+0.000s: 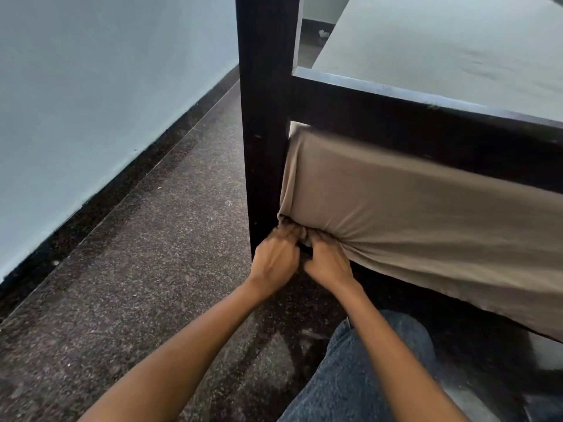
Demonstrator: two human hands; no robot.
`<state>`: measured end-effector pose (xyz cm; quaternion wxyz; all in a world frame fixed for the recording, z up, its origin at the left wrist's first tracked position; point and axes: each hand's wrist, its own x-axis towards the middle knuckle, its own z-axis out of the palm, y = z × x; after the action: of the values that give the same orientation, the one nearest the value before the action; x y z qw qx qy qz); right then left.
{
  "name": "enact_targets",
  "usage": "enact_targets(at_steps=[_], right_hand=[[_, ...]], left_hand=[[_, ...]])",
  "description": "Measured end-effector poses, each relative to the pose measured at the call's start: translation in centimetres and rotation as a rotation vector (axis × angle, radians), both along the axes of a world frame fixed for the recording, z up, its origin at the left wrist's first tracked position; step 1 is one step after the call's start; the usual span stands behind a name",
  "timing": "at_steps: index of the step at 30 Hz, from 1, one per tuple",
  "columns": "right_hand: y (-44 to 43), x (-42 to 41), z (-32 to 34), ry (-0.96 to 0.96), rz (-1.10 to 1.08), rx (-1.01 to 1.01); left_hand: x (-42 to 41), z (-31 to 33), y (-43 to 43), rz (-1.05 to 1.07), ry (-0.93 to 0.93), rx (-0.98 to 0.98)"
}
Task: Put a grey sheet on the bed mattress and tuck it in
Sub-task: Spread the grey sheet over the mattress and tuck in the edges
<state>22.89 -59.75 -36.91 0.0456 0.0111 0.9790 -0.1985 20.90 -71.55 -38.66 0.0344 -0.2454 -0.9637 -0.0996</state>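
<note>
The grey sheet (pixel 411 214) is stretched over the end face of the mattress and over its top (pixel 457 47), inside a black bed frame (pixel 426 117). At the mattress's lower left corner the cloth gathers into folds beside the black bedpost (pixel 265 117). My left hand (pixel 275 260) and my right hand (pixel 327 260) sit side by side at that corner, fingers curled into the bunched sheet and pushed under the mattress edge. The fingertips are hidden in the fabric.
A dark speckled stone floor (pixel 158 269) runs to a pale blue wall (pixel 91 102) with a black skirting on the left. My knee in blue jeans (pixel 365 376) is at the lower right. Small white litter (pixel 323 33) lies on the floor beyond the post.
</note>
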Motion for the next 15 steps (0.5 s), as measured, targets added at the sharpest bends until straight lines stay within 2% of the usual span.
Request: enact_targets(at_steps=[5, 8, 10, 15], right_hand=[[0.9, -0.2, 0.4, -0.004, 0.019, -0.089], [0.5, -0.1, 1.0, -0.059, 0.053, -0.100], [0.3, 0.5, 1.2, -0.076, 0.064, -0.085], [-0.3, 2.3, 1.0, 0.068, 0.074, -0.061]], left_hand=[[-2.0, 0.9, 2.5, 0.105, -0.028, -0.141], [-2.7, 0.7, 2.6, 0.205, -0.143, -0.105], [-2.3, -0.5, 2.2, 0.190, -0.123, -0.119], [-2.4, 0.5, 2.0, 0.173, -0.152, -0.077]])
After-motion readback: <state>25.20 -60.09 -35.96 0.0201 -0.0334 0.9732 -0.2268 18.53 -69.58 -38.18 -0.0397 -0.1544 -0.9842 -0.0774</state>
